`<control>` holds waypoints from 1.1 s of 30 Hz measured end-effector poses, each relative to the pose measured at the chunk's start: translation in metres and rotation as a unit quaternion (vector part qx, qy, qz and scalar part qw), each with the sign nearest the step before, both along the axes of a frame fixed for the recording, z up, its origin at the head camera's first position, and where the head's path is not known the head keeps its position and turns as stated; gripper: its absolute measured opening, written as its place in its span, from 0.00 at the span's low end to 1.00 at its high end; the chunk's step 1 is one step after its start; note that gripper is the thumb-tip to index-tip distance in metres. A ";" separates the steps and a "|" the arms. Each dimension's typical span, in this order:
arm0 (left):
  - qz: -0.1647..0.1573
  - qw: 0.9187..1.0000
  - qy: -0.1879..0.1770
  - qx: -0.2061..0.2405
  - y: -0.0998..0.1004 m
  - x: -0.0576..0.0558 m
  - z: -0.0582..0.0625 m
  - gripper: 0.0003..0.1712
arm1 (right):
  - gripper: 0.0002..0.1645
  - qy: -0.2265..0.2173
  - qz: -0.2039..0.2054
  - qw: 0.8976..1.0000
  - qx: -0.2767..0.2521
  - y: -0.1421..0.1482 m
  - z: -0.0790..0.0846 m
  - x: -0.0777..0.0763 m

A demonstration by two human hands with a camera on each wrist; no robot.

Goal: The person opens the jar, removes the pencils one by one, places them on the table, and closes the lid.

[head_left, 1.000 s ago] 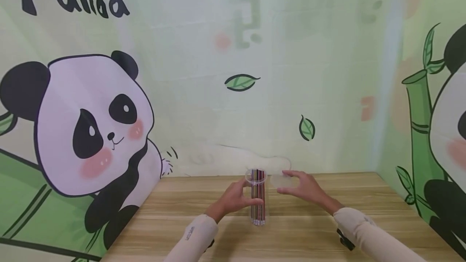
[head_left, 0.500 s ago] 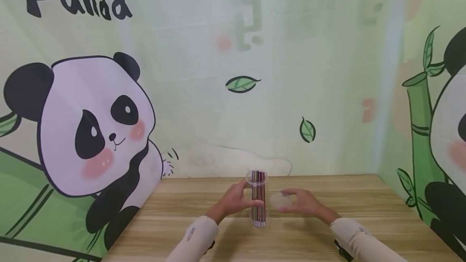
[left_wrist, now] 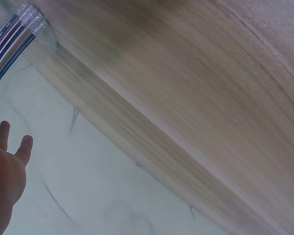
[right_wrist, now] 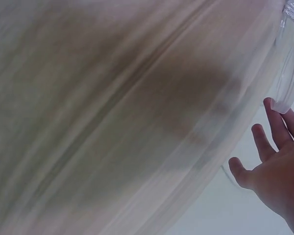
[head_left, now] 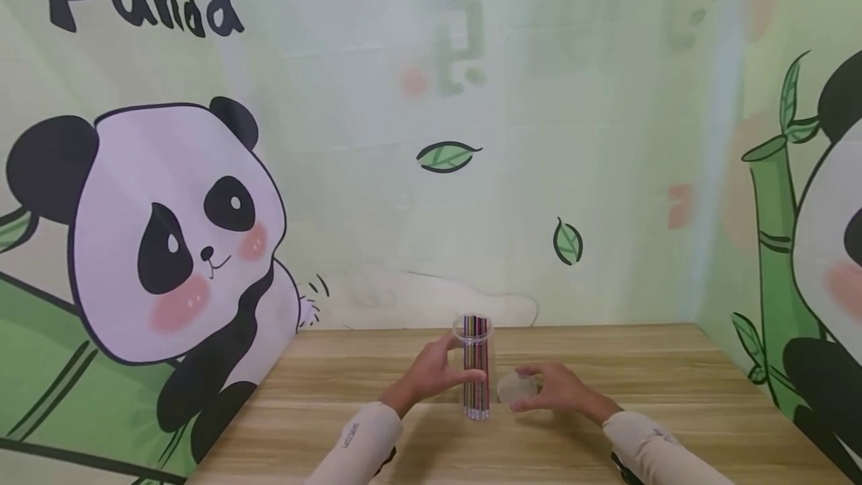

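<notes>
A clear cylindrical container [head_left: 490, 365] stands upright on the wooden table, full of dark striped pencils [head_left: 476, 354]. Around its left side my left hand [head_left: 431, 374] grips it, thumb across the front. Just to the right of it, my right hand [head_left: 559, 389] pinches a translucent round lid [head_left: 515, 391] at its edge, apart from the container. In the left wrist view the pencils [left_wrist: 13, 41] show their ends at the upper left corner, near my left hand [left_wrist: 7, 171]. The right wrist view has the lid's rim [right_wrist: 281, 107] at my right hand's fingertips, with the other fingers spread.
The wooden table [head_left: 337, 395] reaches back to a pale green cloth wall [head_left: 377, 208] printed with pandas, leaves and bamboo. A thin curved line [head_left: 471, 289] runs along the wall's lower part behind the container.
My right hand has come down and slightly nearer with the lid, from beside the container's rim to beside its middle. The left hand and container have hardly moved.
</notes>
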State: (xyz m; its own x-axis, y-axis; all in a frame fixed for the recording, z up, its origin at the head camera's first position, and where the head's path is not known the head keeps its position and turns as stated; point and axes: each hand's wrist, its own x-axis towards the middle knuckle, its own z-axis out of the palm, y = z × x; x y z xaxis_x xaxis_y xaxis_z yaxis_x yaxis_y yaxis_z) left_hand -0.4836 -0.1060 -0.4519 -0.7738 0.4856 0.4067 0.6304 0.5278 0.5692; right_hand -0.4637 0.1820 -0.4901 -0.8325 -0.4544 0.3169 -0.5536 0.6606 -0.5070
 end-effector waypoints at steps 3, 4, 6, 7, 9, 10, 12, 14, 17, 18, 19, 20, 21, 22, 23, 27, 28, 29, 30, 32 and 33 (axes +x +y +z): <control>-0.002 1.000 0.004 0.000 0.000 -0.001 0.000 0.47 | 0.47 -0.005 -0.003 1.000 0.013 -0.001 -0.002 0.000; -0.003 1.000 0.007 -0.001 0.000 -0.002 0.000 0.47 | 0.47 -0.009 -0.004 1.000 0.016 -0.001 -0.003 0.000; 0.000 1.000 0.007 -0.003 0.000 -0.002 0.000 0.47 | 0.48 -0.014 -0.003 1.000 0.019 -0.001 -0.004 0.000; 0.000 1.000 0.009 -0.004 0.000 -0.002 0.000 0.47 | 0.48 -0.016 -0.002 1.000 0.019 -0.002 -0.005 0.000; 0.003 1.000 0.011 -0.007 -0.001 -0.002 0.000 0.47 | 0.48 -0.014 0.000 1.000 0.018 -0.002 -0.006 0.000; 0.004 1.000 0.009 -0.008 -0.001 -0.002 0.000 0.47 | 0.48 -0.012 0.001 1.000 0.020 -0.002 -0.007 0.000; 0.004 1.000 0.009 -0.008 -0.002 -0.002 0.000 0.47 | 0.49 -0.008 0.001 1.000 0.022 -0.003 -0.008 0.000; 0.001 1.000 0.007 -0.005 -0.002 -0.002 0.000 0.46 | 0.49 -0.006 -0.001 1.000 0.026 -0.003 -0.009 0.000; -0.001 1.000 0.006 -0.003 -0.003 -0.002 0.000 0.46 | 0.49 -0.003 -0.001 1.000 0.029 -0.003 -0.012 -0.003; -0.002 1.000 0.007 -0.004 -0.003 -0.002 0.001 0.46 | 0.49 0.000 0.000 1.000 0.029 -0.003 -0.013 -0.004; -0.002 1.000 0.008 -0.004 -0.004 -0.001 0.001 0.46 | 0.49 0.003 0.002 1.000 0.028 -0.004 -0.014 -0.004; -0.003 1.000 0.008 -0.005 -0.004 -0.001 0.001 0.46 | 0.49 0.007 0.004 1.000 0.026 -0.004 -0.015 -0.005; -0.004 1.000 0.009 -0.005 -0.005 -0.001 0.001 0.46 | 0.49 0.012 0.005 1.000 0.025 -0.004 -0.016 -0.005; -0.006 1.000 0.010 -0.004 -0.006 0.000 0.001 0.46 | 0.49 0.017 0.005 1.000 0.024 -0.005 -0.017 -0.005; -0.007 1.000 0.010 -0.004 -0.007 0.000 0.001 0.47 | 0.48 0.023 0.006 0.999 0.024 -0.006 -0.018 -0.004; -0.012 1.000 0.017 0.002 -0.009 -0.001 0.001 0.46 | 0.48 0.039 -0.002 0.999 0.030 -0.009 -0.019 -0.002; -0.011 1.000 0.019 0.002 -0.010 -0.002 0.001 0.46 | 0.48 0.041 -0.003 0.999 0.030 -0.010 -0.019 -0.001; -0.009 1.000 0.021 0.002 -0.010 -0.003 0.000 0.45 | 0.48 0.044 -0.004 0.999 0.031 -0.010 -0.018 0.000; -0.008 1.000 0.024 0.002 -0.011 -0.003 0.000 0.45 | 0.48 0.047 -0.006 0.998 0.033 -0.011 -0.017 0.001; -0.002 1.000 0.023 -0.001 -0.013 -0.004 0.000 0.44 | 0.48 0.049 -0.007 0.998 0.032 -0.013 -0.016 0.002; 0.000 1.000 0.022 -0.002 -0.013 -0.005 0.000 0.44 | 0.48 0.049 -0.009 0.998 0.032 -0.014 -0.016 0.002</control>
